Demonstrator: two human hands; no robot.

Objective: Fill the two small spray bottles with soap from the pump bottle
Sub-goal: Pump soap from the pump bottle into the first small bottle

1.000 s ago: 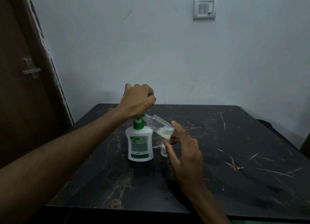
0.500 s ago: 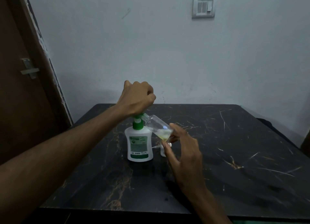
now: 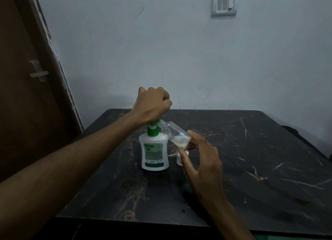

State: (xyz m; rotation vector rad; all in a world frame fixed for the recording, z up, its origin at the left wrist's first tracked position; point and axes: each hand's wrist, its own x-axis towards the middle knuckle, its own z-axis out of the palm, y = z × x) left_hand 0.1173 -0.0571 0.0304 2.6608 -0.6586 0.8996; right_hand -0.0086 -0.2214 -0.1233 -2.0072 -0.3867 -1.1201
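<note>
From the head view, much of the pump bottle's (image 3: 154, 150) green top is hidden under the left hand (image 3: 151, 105), a closed fist set on the pump head, so how the fingers meet the plunger cannot be made out. The white bottle stands upright on the dark marbled table (image 3: 251, 158), its label facing the camera but too small to read. The right hand (image 3: 201, 155) pinches the base of a clear small spray bottle (image 3: 175, 134) between thumb and fingertips, the bottle tilted with its open neck up against the green spout; a little pale liquid pools at its lower end. Behind the right thumb a second small white item (image 3: 179, 161) stands on the table just right of the pump bottle, mostly covered by the hand, so whether it is the other spray bottle or a cap cannot be told; a thin white tube (image 3: 171, 155) pokes out from it toward the pump bottle. Both forearms are cut off by the lower edge. The table bears pale scratches and brownish veining and sits against a plain pale wall (image 3: 161, 51) carrying a switch plate (image 3: 224, 4); a brown door (image 3: 23, 96) with a metal latch (image 3: 38, 74) fills the left side. The light is dim.
</note>
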